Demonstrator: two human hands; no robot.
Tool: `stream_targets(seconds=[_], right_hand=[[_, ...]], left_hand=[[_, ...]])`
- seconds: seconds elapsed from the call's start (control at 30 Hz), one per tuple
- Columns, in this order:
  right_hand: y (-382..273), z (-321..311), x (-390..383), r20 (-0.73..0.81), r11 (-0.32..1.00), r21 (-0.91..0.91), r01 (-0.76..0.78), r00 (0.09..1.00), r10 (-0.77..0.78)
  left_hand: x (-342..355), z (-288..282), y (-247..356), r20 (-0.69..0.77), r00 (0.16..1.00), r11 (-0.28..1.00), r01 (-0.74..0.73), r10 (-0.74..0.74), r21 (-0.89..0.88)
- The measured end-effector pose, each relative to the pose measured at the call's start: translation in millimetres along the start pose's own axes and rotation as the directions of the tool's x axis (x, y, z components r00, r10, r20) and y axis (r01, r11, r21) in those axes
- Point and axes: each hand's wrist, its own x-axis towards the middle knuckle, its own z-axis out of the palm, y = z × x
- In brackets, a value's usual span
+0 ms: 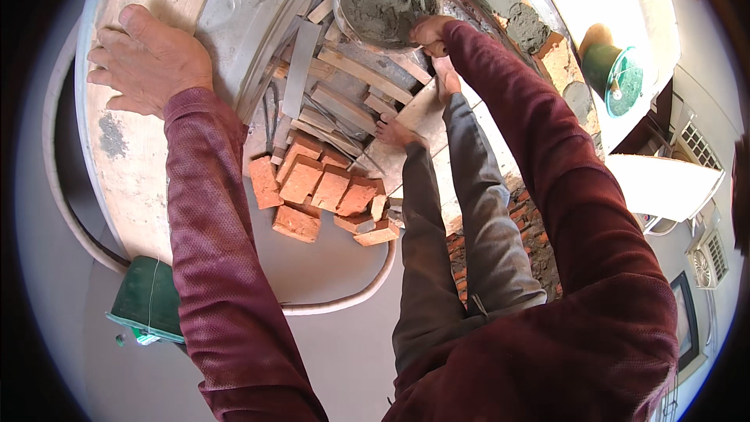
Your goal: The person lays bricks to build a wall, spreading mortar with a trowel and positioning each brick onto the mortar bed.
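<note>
My left hand [152, 59] lies with its fingers spread on a pale wooden board [117, 180] at the left. At the near right rim of a round bucket [341, 1], my right hand [431, 33] is closed around what looks like a trowel [405, 28]. Its dark blade sits against the grey mortar [383, 1], and the fingers cover most of the handle. To the right of the bucket runs a brick course [558, 59] with patches of wet mortar [525, 27] on top.
Several orange bricks [303, 181] are piled on the platform, beside loose wooden strips [367, 78] and a flat metal-grey strip [300, 70]. My bare feet [400, 131] stand on planks near the bucket. Green buckets [598, 70] appear at the right and lower left.
</note>
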Motion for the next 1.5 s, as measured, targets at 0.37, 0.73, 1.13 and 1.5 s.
stream_targets(seconds=[0.37,0.73,1.13,1.5], right_hand=[[-55,53,-27,-0.185,0.689,-0.675,0.263,0.844,-0.503],[1,78,-41,-0.149,0.312,0.902,0.298,0.894,-0.423],[33,54,-174,-0.233,0.336,0.858,0.388,0.878,-0.419],[-191,-141,-315,-0.800,0.656,0.028,0.755,0.410,-0.438]], left_hand=[[2,-5,4,-0.031,0.999,0.983,-0.033,0.039,0.179],[1,-3,-1,-0.019,1.000,0.993,-0.007,0.010,0.116],[-3,-13,11,0.103,0.986,0.991,0.132,-0.128,-0.032],[4,-34,16,0.126,0.981,0.984,0.156,-0.144,-0.088]])
